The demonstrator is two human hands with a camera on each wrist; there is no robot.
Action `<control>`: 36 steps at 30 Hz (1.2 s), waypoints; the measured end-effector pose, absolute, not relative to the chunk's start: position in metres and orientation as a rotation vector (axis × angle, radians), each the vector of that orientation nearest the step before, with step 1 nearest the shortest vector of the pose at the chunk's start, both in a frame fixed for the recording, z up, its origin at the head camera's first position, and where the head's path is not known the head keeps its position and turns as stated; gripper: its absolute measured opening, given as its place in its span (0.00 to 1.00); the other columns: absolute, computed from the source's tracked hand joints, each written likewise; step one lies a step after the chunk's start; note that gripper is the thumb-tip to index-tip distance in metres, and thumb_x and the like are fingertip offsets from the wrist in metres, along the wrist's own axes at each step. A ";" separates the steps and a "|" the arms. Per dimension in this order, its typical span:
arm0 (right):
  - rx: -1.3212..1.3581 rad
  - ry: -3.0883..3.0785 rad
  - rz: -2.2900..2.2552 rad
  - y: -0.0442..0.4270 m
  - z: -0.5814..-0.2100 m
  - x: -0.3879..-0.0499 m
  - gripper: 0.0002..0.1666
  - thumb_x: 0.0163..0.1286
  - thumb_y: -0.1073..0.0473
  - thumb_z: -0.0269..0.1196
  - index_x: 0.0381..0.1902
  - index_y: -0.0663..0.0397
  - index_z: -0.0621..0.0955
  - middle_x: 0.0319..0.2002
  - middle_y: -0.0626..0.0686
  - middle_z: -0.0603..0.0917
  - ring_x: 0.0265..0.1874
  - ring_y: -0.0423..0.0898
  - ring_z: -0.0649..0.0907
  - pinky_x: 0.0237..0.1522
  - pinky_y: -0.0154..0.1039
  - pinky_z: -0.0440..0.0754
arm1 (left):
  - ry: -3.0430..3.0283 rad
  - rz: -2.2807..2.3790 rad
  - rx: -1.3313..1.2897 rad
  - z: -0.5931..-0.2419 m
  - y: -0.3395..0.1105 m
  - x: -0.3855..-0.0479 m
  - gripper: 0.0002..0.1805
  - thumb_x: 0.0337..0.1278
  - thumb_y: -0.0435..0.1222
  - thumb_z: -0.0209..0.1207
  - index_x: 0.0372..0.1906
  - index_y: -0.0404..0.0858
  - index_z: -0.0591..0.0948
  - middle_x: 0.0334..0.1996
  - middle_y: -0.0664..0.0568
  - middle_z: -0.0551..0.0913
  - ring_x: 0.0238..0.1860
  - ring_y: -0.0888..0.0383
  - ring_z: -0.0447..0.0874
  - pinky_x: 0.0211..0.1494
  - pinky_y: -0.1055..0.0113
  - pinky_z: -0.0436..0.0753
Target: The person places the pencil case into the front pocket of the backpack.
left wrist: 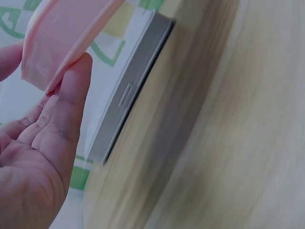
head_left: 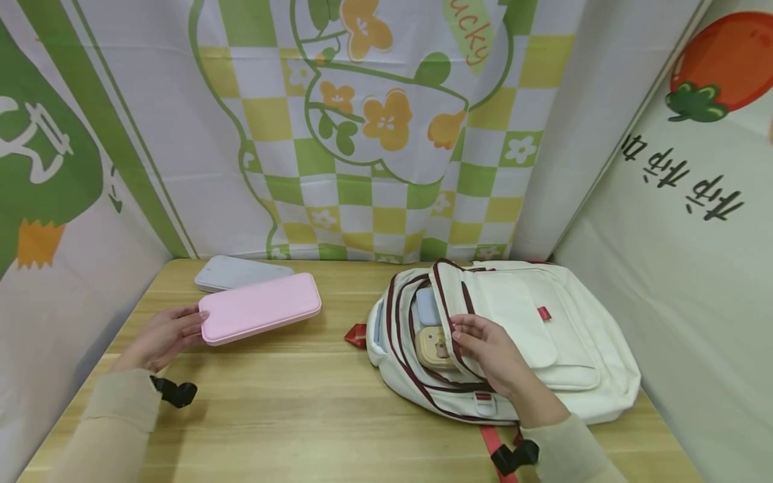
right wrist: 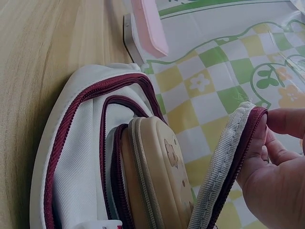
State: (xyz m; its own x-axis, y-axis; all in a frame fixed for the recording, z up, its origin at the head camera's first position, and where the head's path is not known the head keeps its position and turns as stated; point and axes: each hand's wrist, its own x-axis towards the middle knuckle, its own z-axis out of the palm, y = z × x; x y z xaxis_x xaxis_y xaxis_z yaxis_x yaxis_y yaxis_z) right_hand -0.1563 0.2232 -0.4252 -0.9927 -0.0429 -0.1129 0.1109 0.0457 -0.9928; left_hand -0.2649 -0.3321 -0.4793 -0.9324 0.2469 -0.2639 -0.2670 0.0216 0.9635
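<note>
A flat pink case is held off the table by my left hand, which pinches its left end between thumb and fingers. Behind and partly under it in view lies a grey-blue case on the table. On the right a white backpack with dark red zippers lies flat, its front pocket unzipped. The pocket's flap edge is pinched by my right hand and lifted away. Inside the pocket sit a yellow-beige zip case with a bear picture and a light blue item.
The wooden table is closed in by a patterned curtain behind and printed cloth on both sides. A red tag sticks out left of the backpack, and a red strap hangs at its near side.
</note>
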 end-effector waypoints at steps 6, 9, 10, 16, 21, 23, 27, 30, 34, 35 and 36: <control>0.069 2.193 -2.092 0.224 -0.425 -0.156 0.17 0.78 0.73 0.55 0.61 0.78 0.71 0.41 0.50 0.78 0.41 0.39 0.78 0.41 0.32 0.81 | 1.887 2.027 -0.005 -0.476 -0.314 -0.269 0.39 0.80 0.32 0.51 0.74 0.14 0.42 0.43 0.58 0.81 0.42 0.65 0.82 0.48 0.70 0.85; 0.070 2.191 -2.099 0.225 -0.424 -0.156 0.17 0.78 0.73 0.55 0.61 0.78 0.71 0.40 0.50 0.78 0.41 0.39 0.78 0.41 0.32 0.81 | 1.869 2.047 0.017 -0.476 -0.303 -0.272 0.33 0.80 0.31 0.51 0.72 0.16 0.48 0.42 0.57 0.81 0.42 0.65 0.83 0.47 0.70 0.84; 0.070 2.190 -2.101 0.225 -0.424 -0.155 0.17 0.78 0.73 0.55 0.61 0.78 0.71 0.40 0.50 0.78 0.41 0.39 0.78 0.41 0.32 0.81 | 1.860 2.056 0.028 -0.476 -0.300 -0.273 0.30 0.80 0.30 0.51 0.71 0.17 0.52 0.42 0.57 0.82 0.42 0.65 0.83 0.47 0.69 0.84; 0.071 2.180 -2.120 0.226 -0.424 -0.154 0.17 0.77 0.73 0.55 0.60 0.78 0.72 0.40 0.49 0.78 0.40 0.39 0.78 0.41 0.32 0.81 | 1.780 2.126 0.085 -0.474 -0.276 -0.277 0.14 0.80 0.27 0.49 0.61 0.26 0.64 0.41 0.55 0.83 0.41 0.63 0.84 0.44 0.68 0.85; 0.064 2.174 -2.138 0.227 -0.424 -0.155 0.16 0.77 0.74 0.55 0.59 0.78 0.72 0.39 0.49 0.78 0.40 0.38 0.78 0.40 0.32 0.81 | 1.741 2.145 0.118 -0.469 -0.252 -0.281 0.18 0.79 0.28 0.50 0.64 0.23 0.62 0.41 0.54 0.84 0.40 0.63 0.85 0.44 0.68 0.86; 0.065 2.174 -2.140 0.228 -0.423 -0.155 0.16 0.77 0.74 0.55 0.59 0.78 0.72 0.39 0.49 0.78 0.39 0.38 0.78 0.40 0.31 0.81 | 1.729 2.145 0.131 -0.468 -0.242 -0.283 0.16 0.79 0.27 0.49 0.62 0.24 0.64 0.40 0.53 0.84 0.39 0.62 0.85 0.43 0.68 0.86; 0.065 2.176 -2.144 0.229 -0.423 -0.156 0.16 0.77 0.74 0.54 0.58 0.78 0.72 0.39 0.49 0.78 0.39 0.38 0.78 0.40 0.31 0.81 | 1.731 2.124 0.169 -0.468 -0.224 -0.286 0.13 0.79 0.26 0.48 0.60 0.24 0.67 0.39 0.53 0.84 0.38 0.62 0.85 0.42 0.68 0.86; 0.055 2.180 -2.143 0.230 -0.422 -0.155 0.15 0.77 0.74 0.55 0.58 0.78 0.72 0.39 0.49 0.78 0.40 0.39 0.78 0.40 0.32 0.81 | 1.744 2.108 0.169 -0.468 -0.210 -0.289 0.18 0.79 0.26 0.49 0.63 0.20 0.64 0.39 0.54 0.84 0.38 0.63 0.84 0.42 0.68 0.85; 0.044 2.181 -2.141 0.231 -0.420 -0.154 0.16 0.77 0.73 0.55 0.59 0.78 0.72 0.39 0.49 0.78 0.40 0.39 0.78 0.40 0.32 0.81 | 1.758 2.086 0.162 -0.469 -0.194 -0.293 0.21 0.79 0.27 0.50 0.66 0.18 0.62 0.39 0.54 0.83 0.38 0.63 0.84 0.43 0.68 0.85; 0.040 2.180 -2.141 0.231 -0.420 -0.154 0.16 0.77 0.73 0.55 0.59 0.78 0.72 0.40 0.49 0.78 0.40 0.39 0.78 0.40 0.32 0.81 | 1.757 2.084 0.166 -0.469 -0.191 -0.294 0.20 0.79 0.27 0.50 0.65 0.18 0.62 0.39 0.54 0.83 0.38 0.63 0.84 0.43 0.68 0.85; 0.037 2.179 -2.140 0.231 -0.420 -0.154 0.16 0.77 0.73 0.55 0.59 0.78 0.72 0.40 0.49 0.78 0.40 0.39 0.78 0.40 0.32 0.81 | 1.752 2.083 0.172 -0.471 -0.188 -0.295 0.18 0.79 0.27 0.49 0.64 0.20 0.64 0.39 0.54 0.83 0.37 0.63 0.84 0.43 0.68 0.85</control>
